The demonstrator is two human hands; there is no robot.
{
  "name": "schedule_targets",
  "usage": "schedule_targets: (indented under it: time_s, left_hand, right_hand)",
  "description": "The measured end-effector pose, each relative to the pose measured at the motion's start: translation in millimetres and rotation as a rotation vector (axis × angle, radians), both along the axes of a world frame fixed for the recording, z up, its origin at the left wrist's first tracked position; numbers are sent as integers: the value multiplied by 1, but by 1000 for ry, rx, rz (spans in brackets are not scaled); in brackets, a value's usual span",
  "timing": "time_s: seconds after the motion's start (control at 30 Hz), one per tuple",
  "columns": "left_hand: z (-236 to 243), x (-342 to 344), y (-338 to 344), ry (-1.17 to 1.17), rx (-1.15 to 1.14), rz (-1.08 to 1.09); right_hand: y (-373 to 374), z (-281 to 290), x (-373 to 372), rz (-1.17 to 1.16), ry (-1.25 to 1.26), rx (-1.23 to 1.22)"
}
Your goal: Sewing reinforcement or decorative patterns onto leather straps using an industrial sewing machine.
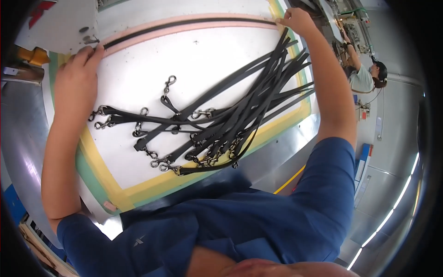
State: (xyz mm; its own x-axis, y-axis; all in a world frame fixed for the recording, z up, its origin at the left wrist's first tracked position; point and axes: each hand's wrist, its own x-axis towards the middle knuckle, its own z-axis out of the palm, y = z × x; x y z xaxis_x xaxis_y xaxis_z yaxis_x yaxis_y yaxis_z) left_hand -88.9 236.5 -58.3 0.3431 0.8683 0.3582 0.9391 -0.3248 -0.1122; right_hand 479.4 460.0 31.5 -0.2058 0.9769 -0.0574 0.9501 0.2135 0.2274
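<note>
A long black strap (184, 23) lies stretched along a pink strip (138, 40) across the far side of the white board. My left hand (76, 85) is closed at the strap's left end, thumb and fingertips together beside a metal plate. At the far right, my right hand (297, 22) pinches the other end between thumb and finger. Nearer me, between my forearms, a loose pile of black straps (244, 101) spreads over the board. Metal snap hooks (170, 82) are fixed to several of their ends, mostly on the left and near sides.
Yellow tape (152, 187) and green tape border the white board (134, 87). A metal machine part (25, 74) with a yellow-orange piece stands left of my left hand. Another person (369, 78) works at machinery on the far right. A blue box (363, 157) stands beyond my right arm.
</note>
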Motion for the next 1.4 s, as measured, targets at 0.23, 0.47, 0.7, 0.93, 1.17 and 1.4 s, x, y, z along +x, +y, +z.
schedule_targets:
  time_s: [0.23, 0.47, 0.7, 0.93, 1.17, 1.4]
  left_hand:
    - [0, -2, -3, 27, 83, 0]
    - [9, 12, -5, -178, -7, 40]
    - [11, 6, -7, -223, -29, -3]
    - [18, 10, -18, -77, 110, -69]
    - [23, 13, -18, -93, 106, -98]
    - [28, 14, -23, -77, 52, -35]
  right_hand:
    - [-61, -20, -24, -4, 217, 41]
    - [-71, -20, -43, -5, 63, 59]
    - [-114, -16, -224, 376, 408, -130]
    - [-158, -31, -329, 556, 437, -107]
    - [-157, -31, -330, 612, 304, -54]
    - [-154, -41, -325, 701, 393, 46]
